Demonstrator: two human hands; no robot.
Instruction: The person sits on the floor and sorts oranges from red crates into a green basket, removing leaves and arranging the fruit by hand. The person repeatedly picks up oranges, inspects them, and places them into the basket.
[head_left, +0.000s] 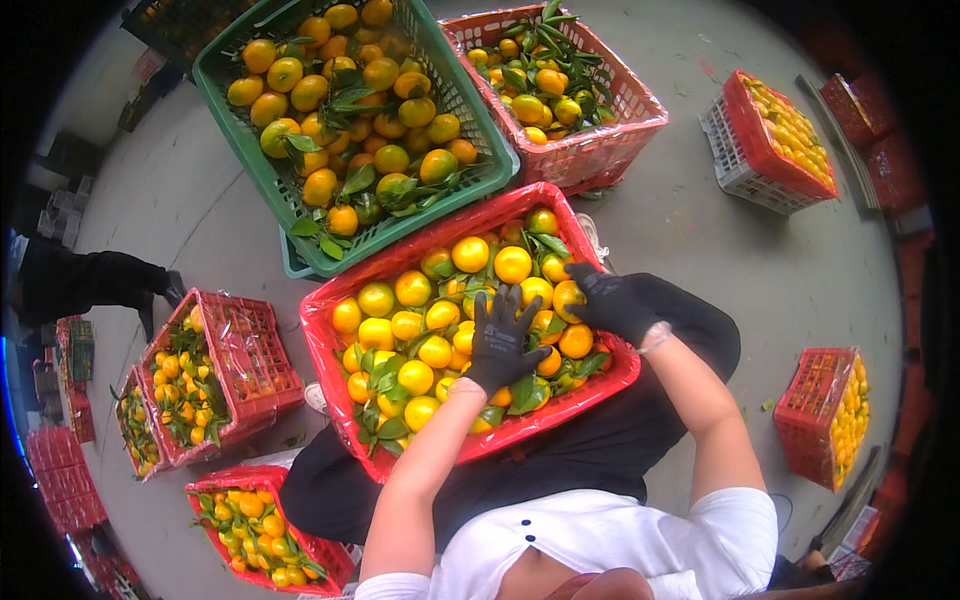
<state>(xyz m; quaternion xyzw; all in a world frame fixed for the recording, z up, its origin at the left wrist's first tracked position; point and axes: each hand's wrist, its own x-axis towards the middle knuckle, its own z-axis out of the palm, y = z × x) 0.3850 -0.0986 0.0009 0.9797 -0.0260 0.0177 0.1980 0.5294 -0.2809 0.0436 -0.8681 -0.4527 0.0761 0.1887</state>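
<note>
A red plastic crate (337, 409) with a clear film lining stands before me, filled with orange citrus fruits (470, 254) and green leaves. My left hand (501, 341), in a dark glove, lies over the middle of the fruit layer with its fingers spread. At the crate's right side my right hand (616, 304), gloved too, has its fingers around a citrus fruit (568, 296) near the wall. Whether that fruit is lifted I cannot tell. Beyond the red crate, a large green crate (491, 172) holds greener, leafy citrus fruits (307, 92).
A film-lined red crate (592, 154) of leafy fruit stands behind. More fruit crates stand at left (259, 360), lower left (319, 540), upper right (742, 142) and right (814, 420). At far left, a person's dark-trousered leg (112, 281) shows on the floor.
</note>
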